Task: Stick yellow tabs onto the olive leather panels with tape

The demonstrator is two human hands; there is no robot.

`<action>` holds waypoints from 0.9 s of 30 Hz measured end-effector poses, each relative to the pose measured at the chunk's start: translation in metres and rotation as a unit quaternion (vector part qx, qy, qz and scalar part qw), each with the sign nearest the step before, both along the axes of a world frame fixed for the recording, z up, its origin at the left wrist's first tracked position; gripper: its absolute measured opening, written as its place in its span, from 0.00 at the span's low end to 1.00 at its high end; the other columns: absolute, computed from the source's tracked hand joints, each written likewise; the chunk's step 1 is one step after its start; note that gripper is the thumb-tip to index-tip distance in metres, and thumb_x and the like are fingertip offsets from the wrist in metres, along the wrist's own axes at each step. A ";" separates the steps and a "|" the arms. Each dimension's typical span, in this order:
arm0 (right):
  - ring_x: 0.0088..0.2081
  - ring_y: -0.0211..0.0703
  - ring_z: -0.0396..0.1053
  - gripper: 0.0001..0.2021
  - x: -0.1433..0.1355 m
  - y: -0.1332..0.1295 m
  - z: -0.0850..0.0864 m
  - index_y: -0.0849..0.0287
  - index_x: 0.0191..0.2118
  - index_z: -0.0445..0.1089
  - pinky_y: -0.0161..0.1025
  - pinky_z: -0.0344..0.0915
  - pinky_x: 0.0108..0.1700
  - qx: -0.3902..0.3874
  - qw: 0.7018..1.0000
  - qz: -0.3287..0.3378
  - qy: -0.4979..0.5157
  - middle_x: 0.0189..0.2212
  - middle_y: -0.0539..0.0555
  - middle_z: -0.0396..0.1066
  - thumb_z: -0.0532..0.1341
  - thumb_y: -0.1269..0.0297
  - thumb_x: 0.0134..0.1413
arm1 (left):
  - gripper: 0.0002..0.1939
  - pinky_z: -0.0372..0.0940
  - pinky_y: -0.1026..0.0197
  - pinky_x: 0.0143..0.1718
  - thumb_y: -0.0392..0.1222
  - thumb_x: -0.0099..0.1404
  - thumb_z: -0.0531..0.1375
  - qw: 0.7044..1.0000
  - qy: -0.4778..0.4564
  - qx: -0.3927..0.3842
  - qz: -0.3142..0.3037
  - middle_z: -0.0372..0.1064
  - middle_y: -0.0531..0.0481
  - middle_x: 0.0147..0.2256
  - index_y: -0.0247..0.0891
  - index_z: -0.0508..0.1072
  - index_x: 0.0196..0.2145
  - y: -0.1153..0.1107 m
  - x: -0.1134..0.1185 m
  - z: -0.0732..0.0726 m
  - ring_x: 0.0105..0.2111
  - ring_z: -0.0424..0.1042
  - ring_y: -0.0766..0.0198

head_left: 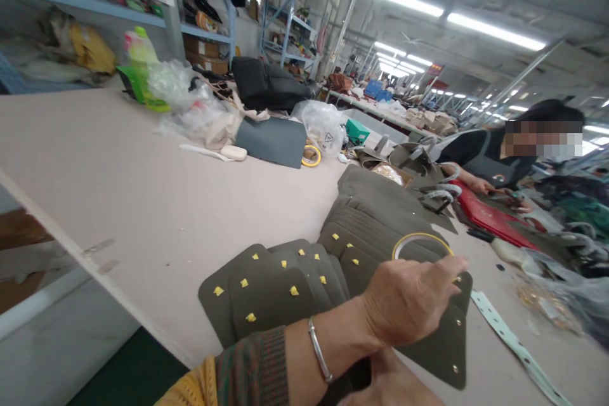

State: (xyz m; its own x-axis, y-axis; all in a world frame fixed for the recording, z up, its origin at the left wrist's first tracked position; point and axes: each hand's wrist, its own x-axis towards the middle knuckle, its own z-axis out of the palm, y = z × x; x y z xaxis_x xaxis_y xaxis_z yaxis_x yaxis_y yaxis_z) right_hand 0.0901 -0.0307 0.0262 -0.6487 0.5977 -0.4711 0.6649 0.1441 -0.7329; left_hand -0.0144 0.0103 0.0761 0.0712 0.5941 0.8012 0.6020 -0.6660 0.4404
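My left hand (pixel 409 298), with a bangle at its wrist, has its fingers closed on a yellow tape roll (pixel 422 236) above dark olive panels. My right hand (pixel 392 384) is partly in view at the bottom edge, below the left one; its fingers are hidden. Overlapping olive panels (pixel 271 295) with small yellow tape bits lie to the left of my hands. A further stack of olive panels (pixel 375 203) fans out behind them. Under and beside my left hand, a panel (pixel 442 355) shows small pale spots along its right side.
A mint strip with holes (pixel 518 349) lies at right. Another yellow tape roll (pixel 311 156) rests by a grey-blue sheet (pixel 272 141) and plastic bags (pixel 323 127). Across the table, a person in dark clothes (pixel 499 152) handles items beside a red piece (pixel 490 216). The table edge (pixel 90 266) runs along the left.
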 end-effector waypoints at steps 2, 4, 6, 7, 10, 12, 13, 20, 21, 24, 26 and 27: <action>0.56 0.64 0.63 0.40 -0.003 0.003 -0.008 0.49 0.54 0.68 0.52 0.64 0.56 0.003 1.000 0.000 0.014 0.51 0.54 0.71 0.74 0.58 0.27 | 0.19 0.70 0.64 0.36 0.41 0.72 0.49 1.000 -0.003 -0.001 -0.004 0.75 0.53 0.37 0.37 0.54 0.58 -0.002 0.002 0.002 0.33 0.75 0.66; 0.54 0.63 0.65 0.35 -0.006 0.006 -0.012 0.47 0.51 0.70 0.52 0.65 0.54 0.004 1.000 0.001 0.026 0.48 0.52 0.73 0.73 0.58 0.28 | 0.18 0.70 0.63 0.36 0.41 0.71 0.50 1.000 0.004 -0.006 -0.006 0.75 0.53 0.37 0.36 0.56 0.57 -0.004 0.002 0.005 0.33 0.75 0.66; 0.54 0.65 0.66 0.33 -0.010 0.005 -0.012 0.49 0.50 0.70 0.53 0.65 0.54 0.006 0.999 0.005 0.032 0.46 0.53 0.74 0.72 0.59 0.30 | 0.17 0.70 0.64 0.35 0.40 0.71 0.50 0.999 0.032 -0.004 -0.010 0.75 0.53 0.36 0.36 0.58 0.56 -0.008 -0.004 0.009 0.33 0.75 0.65; 0.53 0.66 0.66 0.33 -0.011 0.004 -0.011 0.52 0.50 0.70 0.55 0.64 0.54 0.002 0.999 0.003 0.036 0.46 0.54 0.74 0.71 0.59 0.30 | 0.17 0.70 0.64 0.35 0.40 0.71 0.50 0.998 0.055 -0.003 -0.009 0.75 0.53 0.36 0.37 0.58 0.56 -0.010 -0.012 0.012 0.33 0.75 0.65; 0.49 0.64 0.69 0.34 -0.014 -0.004 -0.004 0.58 0.52 0.68 0.53 0.67 0.51 -0.049 0.997 -0.028 0.053 0.45 0.57 0.75 0.67 0.59 0.32 | 0.17 0.70 0.64 0.38 0.39 0.72 0.49 0.991 0.128 -0.027 0.035 0.75 0.52 0.38 0.39 0.59 0.57 -0.014 -0.056 0.018 0.36 0.75 0.65; 0.46 0.60 0.72 0.35 -0.015 -0.011 0.003 0.58 0.53 0.67 0.49 0.69 0.47 -0.111 0.990 -0.050 0.077 0.44 0.56 0.75 0.66 0.61 0.32 | 0.17 0.69 0.63 0.43 0.40 0.72 0.48 0.978 0.155 -0.086 0.113 0.74 0.49 0.43 0.40 0.59 0.57 -0.017 -0.102 0.017 0.42 0.74 0.65; 0.44 0.59 0.73 0.35 -0.015 -0.014 0.007 0.58 0.54 0.67 0.47 0.69 0.46 -0.139 0.984 -0.059 0.092 0.44 0.56 0.75 0.65 0.61 0.32 | 0.16 0.68 0.63 0.44 0.40 0.72 0.49 0.963 0.171 -0.131 0.162 0.73 0.48 0.46 0.40 0.61 0.56 -0.017 -0.129 0.014 0.44 0.73 0.65; 0.45 0.57 0.73 0.36 -0.017 -0.024 0.024 0.59 0.55 0.65 0.45 0.69 0.47 -0.220 0.964 -0.087 0.123 0.42 0.57 0.76 0.64 0.59 0.33 | 0.11 0.66 0.57 0.45 0.32 0.65 0.56 0.888 0.176 -0.285 0.317 0.74 0.42 0.41 0.34 0.69 0.46 -0.046 -0.262 -0.031 0.42 0.73 0.58; 0.45 0.57 0.73 0.36 -0.017 -0.025 0.024 0.60 0.55 0.65 0.45 0.69 0.47 -0.218 0.965 -0.086 0.121 0.42 0.57 0.76 0.64 0.58 0.33 | 0.12 0.65 0.56 0.47 0.33 0.65 0.57 0.886 0.169 -0.285 0.325 0.73 0.41 0.44 0.34 0.68 0.47 -0.058 -0.264 -0.033 0.45 0.72 0.57; 0.45 0.57 0.73 0.35 -0.017 -0.027 0.023 0.59 0.53 0.66 0.45 0.69 0.47 -0.197 0.970 -0.088 0.110 0.42 0.58 0.76 0.63 0.55 0.32 | 0.12 0.61 0.56 0.52 0.39 0.68 0.54 0.889 0.135 -0.272 0.341 0.69 0.42 0.50 0.36 0.65 0.49 -0.111 -0.246 -0.032 0.51 0.67 0.58; 0.45 0.57 0.73 0.35 -0.017 -0.028 0.022 0.59 0.53 0.66 0.46 0.69 0.47 -0.196 0.969 -0.100 0.117 0.41 0.58 0.76 0.64 0.55 0.31 | 0.13 0.65 0.61 0.42 0.46 0.71 0.48 0.895 0.030 -0.313 0.316 0.72 0.48 0.38 0.37 0.68 0.42 -0.157 -0.219 -0.035 0.39 0.71 0.63; 0.44 0.57 0.74 0.36 -0.017 -0.028 0.022 0.59 0.53 0.66 0.46 0.69 0.47 -0.206 0.965 -0.104 0.125 0.41 0.57 0.77 0.64 0.56 0.31 | 0.18 0.65 0.62 0.36 0.52 0.72 0.46 0.883 -0.037 -0.387 0.263 0.72 0.52 0.31 0.38 0.68 0.37 -0.181 -0.205 -0.039 0.32 0.71 0.63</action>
